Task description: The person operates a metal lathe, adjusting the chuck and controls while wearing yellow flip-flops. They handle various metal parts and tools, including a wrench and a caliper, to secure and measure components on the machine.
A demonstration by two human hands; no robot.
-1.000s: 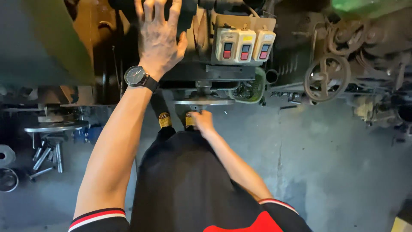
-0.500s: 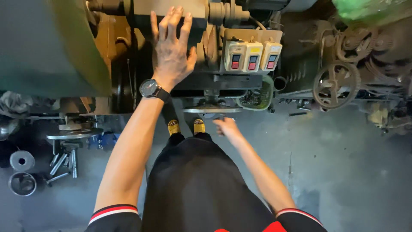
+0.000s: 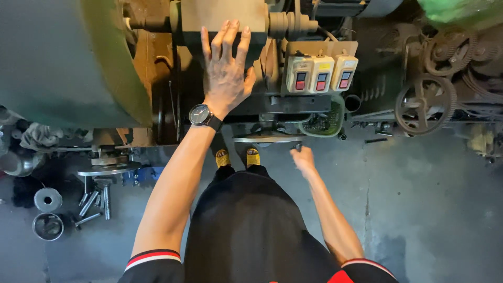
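Hands work at two heights on a heavy old machine seen from straight above. The left hand (image 3: 226,68) lies flat with fingers spread wide on the dark metal housing (image 3: 220,21) at the top of the machine, palm down, gripping nothing; its arm reaches up fully straightened, a black wristwatch (image 3: 201,115) sitting just below the wrist. The right hand (image 3: 303,159) hangs much lower, the arm stretched down and forward beside the body, fingers curled loosely near a small dark knob or handle (image 3: 298,147); whether it actually grips that piece is hard to tell, since the hand is small and partly turned away. Just left of the right hand sits a round metal plate (image 3: 267,139), with two yellow-tipped shoes (image 3: 238,157) showing below it on the concrete floor (image 3: 419,209). Right of the left hand, and above the right hand, three cream switch boxes (image 3: 320,73) with red buttons stand in a row. Farther right of both hands are spoked gear wheels (image 3: 424,105). Left of the left arm a large green curved guard (image 3: 63,57) covers the machine, and on the floor below it lie bolts (image 3: 97,202) and metal rings (image 3: 48,212).
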